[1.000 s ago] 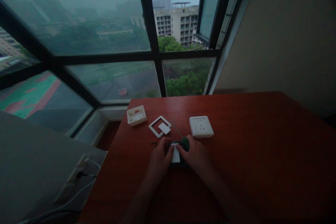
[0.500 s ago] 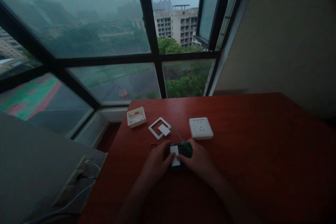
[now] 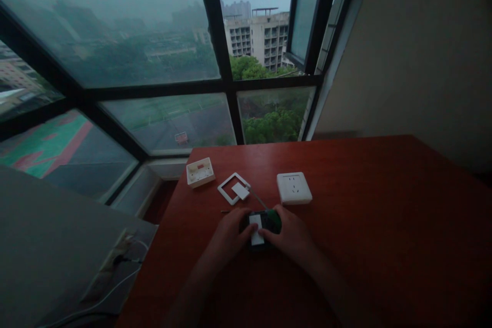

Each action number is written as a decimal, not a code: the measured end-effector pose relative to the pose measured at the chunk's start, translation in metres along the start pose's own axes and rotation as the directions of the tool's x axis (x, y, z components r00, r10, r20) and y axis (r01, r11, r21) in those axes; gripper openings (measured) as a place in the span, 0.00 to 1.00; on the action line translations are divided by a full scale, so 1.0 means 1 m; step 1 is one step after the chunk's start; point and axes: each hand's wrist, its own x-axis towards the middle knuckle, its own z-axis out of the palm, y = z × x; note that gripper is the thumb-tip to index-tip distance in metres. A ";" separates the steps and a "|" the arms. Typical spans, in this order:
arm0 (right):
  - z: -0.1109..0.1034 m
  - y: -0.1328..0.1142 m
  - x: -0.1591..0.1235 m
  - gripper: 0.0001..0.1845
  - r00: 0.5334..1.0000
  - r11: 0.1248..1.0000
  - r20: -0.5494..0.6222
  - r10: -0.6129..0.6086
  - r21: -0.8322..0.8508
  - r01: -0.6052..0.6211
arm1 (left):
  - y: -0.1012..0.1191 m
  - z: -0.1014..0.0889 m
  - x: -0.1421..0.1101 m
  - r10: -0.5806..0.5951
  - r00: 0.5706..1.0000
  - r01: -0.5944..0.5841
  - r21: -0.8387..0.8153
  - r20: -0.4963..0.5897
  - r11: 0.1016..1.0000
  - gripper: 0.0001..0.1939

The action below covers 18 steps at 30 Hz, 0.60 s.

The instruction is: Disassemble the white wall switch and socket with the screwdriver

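Observation:
Both hands grip a dark square wall switch frame with a white rocker, close to the table's front. My left hand closes around its left side, the thumb resting on the rocker. Around the right side is my right hand, its thumb also on the rocker. A screwdriver shows its green handle by the right fingers, and its thin shaft points up and left. Whether that hand grips the handle too is hard to tell. Beyond lies a white square frame with a white cover plate partly over its opening.
An open white mounting box sits at the table's far left. A white socket panel lies right of the frame. One small screw is near my left fingers. Windows border the red-brown table; cables hang at lower left.
The hands keep their grip on the wall switch, with hardly any movement. More of the green handle and the shaft's tip shows now; the view has shifted slightly.

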 end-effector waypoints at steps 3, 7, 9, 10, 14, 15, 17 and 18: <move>0.001 0.000 0.000 0.16 1.000 1.000 -0.001 -0.012 -0.003 0.012 | -0.001 -0.002 0.002 -0.006 0.999 0.006 0.000 0.031 1.000 0.16; 0.002 0.001 0.001 0.16 1.000 1.000 -0.006 -0.026 0.016 0.027 | -0.001 -0.010 0.012 0.030 0.999 -0.031 0.059 0.028 0.998 0.14; 0.002 0.002 0.001 0.16 0.999 0.999 -0.015 -0.030 0.032 0.031 | -0.001 -0.016 0.023 0.029 0.998 -0.021 0.130 -0.060 0.991 0.13; 0.001 0.003 0.001 0.16 0.999 0.999 -0.023 -0.032 0.042 0.033 | -0.001 -0.019 0.029 0.035 0.992 -0.013 0.179 -0.118 0.984 0.14; 0.000 0.006 0.000 0.14 0.997 0.995 -0.065 -0.036 0.095 0.042 | -0.001 -0.025 0.051 0.096 0.977 -0.010 0.412 -0.189 0.911 0.19; -0.001 0.007 -0.001 0.14 0.997 0.993 -0.074 -0.037 0.111 0.045 | -0.002 -0.024 0.054 0.095 0.980 -0.007 0.455 -0.172 0.890 0.21; -0.001 0.010 -0.001 0.14 0.995 0.988 -0.088 -0.043 0.144 0.055 | -0.004 -0.022 0.059 0.083 0.986 0.001 0.501 -0.145 0.865 0.23; -0.001 0.011 -0.002 0.14 0.995 0.985 -0.093 -0.047 0.159 0.062 | -0.006 -0.021 0.060 0.079 0.987 0.003 0.507 -0.139 0.862 0.23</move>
